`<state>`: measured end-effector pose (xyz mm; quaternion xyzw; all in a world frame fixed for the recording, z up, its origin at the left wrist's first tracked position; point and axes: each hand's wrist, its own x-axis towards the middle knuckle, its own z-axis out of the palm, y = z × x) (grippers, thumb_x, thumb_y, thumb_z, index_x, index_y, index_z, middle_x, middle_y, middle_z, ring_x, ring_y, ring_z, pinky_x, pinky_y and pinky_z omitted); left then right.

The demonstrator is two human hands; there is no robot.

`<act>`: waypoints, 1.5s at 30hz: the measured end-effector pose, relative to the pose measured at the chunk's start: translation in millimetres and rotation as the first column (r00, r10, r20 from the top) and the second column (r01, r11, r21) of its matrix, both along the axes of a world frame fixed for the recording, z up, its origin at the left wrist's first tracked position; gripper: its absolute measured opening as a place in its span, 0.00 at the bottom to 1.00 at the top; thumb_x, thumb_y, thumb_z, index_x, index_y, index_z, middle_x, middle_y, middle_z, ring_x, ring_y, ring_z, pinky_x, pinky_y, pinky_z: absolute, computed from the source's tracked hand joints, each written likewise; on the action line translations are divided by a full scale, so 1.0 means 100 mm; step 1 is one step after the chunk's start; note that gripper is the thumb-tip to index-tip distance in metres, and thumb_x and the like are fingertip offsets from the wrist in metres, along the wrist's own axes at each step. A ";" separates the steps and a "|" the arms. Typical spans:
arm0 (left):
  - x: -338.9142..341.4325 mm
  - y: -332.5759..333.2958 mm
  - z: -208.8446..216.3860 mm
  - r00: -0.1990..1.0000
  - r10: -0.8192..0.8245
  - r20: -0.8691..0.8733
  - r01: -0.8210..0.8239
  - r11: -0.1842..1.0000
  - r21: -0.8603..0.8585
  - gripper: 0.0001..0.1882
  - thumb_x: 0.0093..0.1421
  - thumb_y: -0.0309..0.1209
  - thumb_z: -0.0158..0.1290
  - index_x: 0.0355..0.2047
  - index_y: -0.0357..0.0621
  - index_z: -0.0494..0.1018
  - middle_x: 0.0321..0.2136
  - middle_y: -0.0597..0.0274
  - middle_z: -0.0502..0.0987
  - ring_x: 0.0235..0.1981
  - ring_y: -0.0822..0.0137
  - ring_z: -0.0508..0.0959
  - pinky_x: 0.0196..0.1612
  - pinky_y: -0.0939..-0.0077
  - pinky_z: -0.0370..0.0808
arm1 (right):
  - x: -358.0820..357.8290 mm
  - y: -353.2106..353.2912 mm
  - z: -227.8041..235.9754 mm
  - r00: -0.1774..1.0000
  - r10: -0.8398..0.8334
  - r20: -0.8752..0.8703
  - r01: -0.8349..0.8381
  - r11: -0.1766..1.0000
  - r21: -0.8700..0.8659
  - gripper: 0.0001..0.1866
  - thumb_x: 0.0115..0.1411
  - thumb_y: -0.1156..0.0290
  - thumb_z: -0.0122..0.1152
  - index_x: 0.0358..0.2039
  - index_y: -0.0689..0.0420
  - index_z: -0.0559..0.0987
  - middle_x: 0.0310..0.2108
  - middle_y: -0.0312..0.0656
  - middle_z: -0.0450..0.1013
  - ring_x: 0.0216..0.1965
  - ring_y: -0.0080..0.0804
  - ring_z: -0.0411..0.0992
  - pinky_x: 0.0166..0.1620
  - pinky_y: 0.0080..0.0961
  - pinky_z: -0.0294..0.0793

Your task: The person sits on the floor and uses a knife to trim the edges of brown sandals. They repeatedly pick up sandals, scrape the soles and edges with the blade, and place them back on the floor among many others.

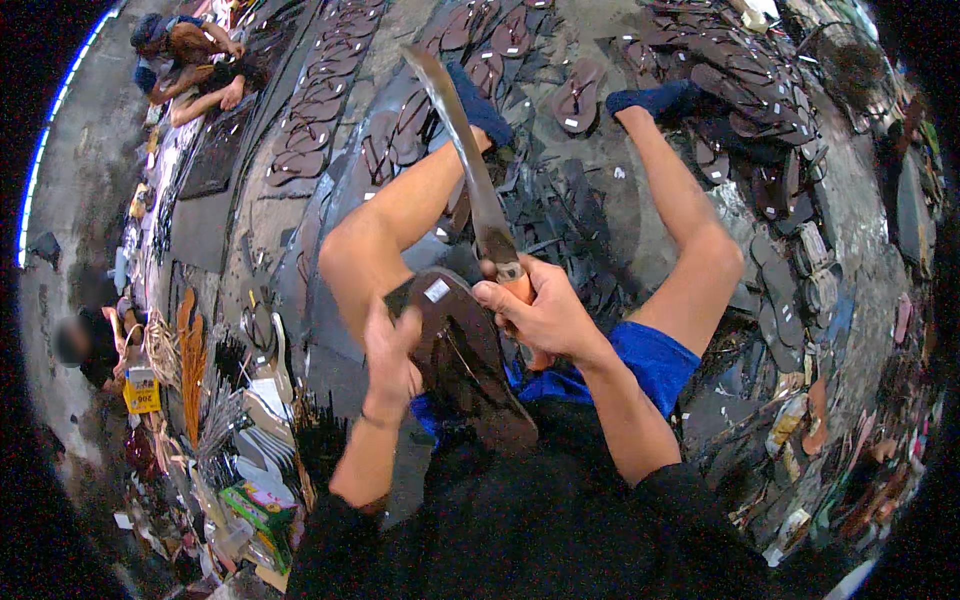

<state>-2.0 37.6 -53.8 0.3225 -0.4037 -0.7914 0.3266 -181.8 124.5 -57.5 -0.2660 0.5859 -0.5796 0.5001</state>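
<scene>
My right hand (548, 312) is closed around the orange handle of a long, slightly curved knife (470, 170). Its blade points up and away to the left, over the gap between my legs. A dark brown flip-flop (462, 345) with a small white sticker near its toe stands tilted over my lap, and a dark sheet-like edge shows beside the toe. At its left edge, my left hand (390, 358) grips it, thumb toward the sole; the fingers are blurred and partly hidden. The knife handle is close to the flip-flop's right side.
Rows of dark flip-flops (320, 100) lie ahead on the left, with more flip-flops (745, 85) at the right. Black rubber scraps (570, 230) cover the floor between my legs. Another person (190, 65) sits far left. Brushes, a yellow box (142, 390) and clutter line the left.
</scene>
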 end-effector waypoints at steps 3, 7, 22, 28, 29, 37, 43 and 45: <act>-0.18 -0.32 0.28 0.942 0.179 0.285 -0.124 0.972 -0.200 0.14 0.58 0.30 0.58 0.41 0.36 0.70 0.36 0.61 0.78 0.35 0.70 0.79 0.38 0.76 0.78 | 0.12 0.13 0.20 0.935 -0.308 -0.177 0.283 0.947 -0.151 0.14 0.61 0.67 0.57 0.44 0.62 0.75 0.36 0.46 0.77 0.33 0.29 0.75 0.37 0.28 0.74; -0.04 -0.58 0.50 0.956 0.158 0.247 -0.144 0.987 -0.072 0.18 0.64 0.43 0.49 0.47 0.43 0.70 0.40 0.61 0.77 0.36 0.66 0.79 0.40 0.73 0.77 | 0.12 0.82 0.01 0.732 -0.155 -0.664 0.100 0.988 -0.121 0.16 0.55 0.70 0.64 0.46 0.55 0.78 0.38 0.44 0.77 0.30 0.35 0.74 0.36 0.28 0.75; -0.15 -0.32 0.42 0.932 0.139 0.336 -0.135 0.990 -0.036 0.16 0.60 0.30 0.57 0.44 0.41 0.64 0.36 0.63 0.76 0.35 0.73 0.77 0.40 0.79 0.76 | 0.18 0.92 0.01 0.642 -0.112 -0.758 0.037 0.993 -0.115 0.19 0.49 0.71 0.68 0.43 0.59 0.79 0.36 0.45 0.77 0.27 0.37 0.74 0.30 0.27 0.75; -0.10 -0.33 0.33 0.908 0.045 0.417 0.018 0.989 -0.147 0.22 0.56 0.29 0.60 0.47 0.39 0.63 0.38 0.61 0.75 0.40 0.73 0.74 0.46 0.77 0.71 | -0.12 0.65 0.31 0.603 -0.031 -0.797 -0.035 0.997 -0.065 0.18 0.51 0.68 0.67 0.43 0.57 0.79 0.34 0.42 0.77 0.27 0.36 0.74 0.30 0.27 0.74; -0.11 -0.31 0.35 0.905 0.033 0.425 0.038 0.987 -0.157 0.22 0.55 0.29 0.61 0.47 0.38 0.64 0.38 0.61 0.75 0.40 0.73 0.74 0.46 0.77 0.71 | -0.16 0.61 0.35 0.599 -0.024 -0.801 -0.046 0.997 -0.064 0.18 0.51 0.68 0.67 0.43 0.57 0.79 0.33 0.41 0.77 0.27 0.36 0.74 0.30 0.27 0.74; -0.30 -0.26 0.41 0.910 -0.163 0.381 0.238 0.958 -0.158 0.20 0.52 0.27 0.63 0.41 0.38 0.66 0.35 0.60 0.77 0.36 0.72 0.77 0.42 0.76 0.74 | -0.53 0.32 0.76 0.698 0.176 -0.694 -0.188 0.980 0.059 0.12 0.54 0.66 0.63 0.38 0.57 0.78 0.25 0.46 0.75 0.25 0.42 0.75 0.28 0.34 0.75; -0.35 -0.24 0.46 0.887 -0.280 0.367 0.360 0.918 -0.169 0.24 0.52 0.28 0.63 0.46 0.37 0.66 0.36 0.58 0.77 0.37 0.71 0.77 0.43 0.74 0.74 | -0.78 -0.14 0.88 0.548 0.461 -0.698 -0.489 0.853 0.181 0.12 0.60 0.66 0.57 0.38 0.60 0.79 0.22 0.46 0.74 0.21 0.37 0.73 0.27 0.28 0.71; -0.41 -0.26 0.52 0.850 -0.289 0.441 0.442 0.846 -0.298 0.24 0.55 0.34 0.61 0.48 0.37 0.66 0.38 0.57 0.77 0.38 0.69 0.77 0.45 0.72 0.74 | -0.83 -0.20 0.68 0.685 0.297 -0.665 -0.420 0.907 -0.027 0.12 0.62 0.65 0.55 0.39 0.58 0.80 0.24 0.45 0.76 0.20 0.31 0.73 0.27 0.24 0.72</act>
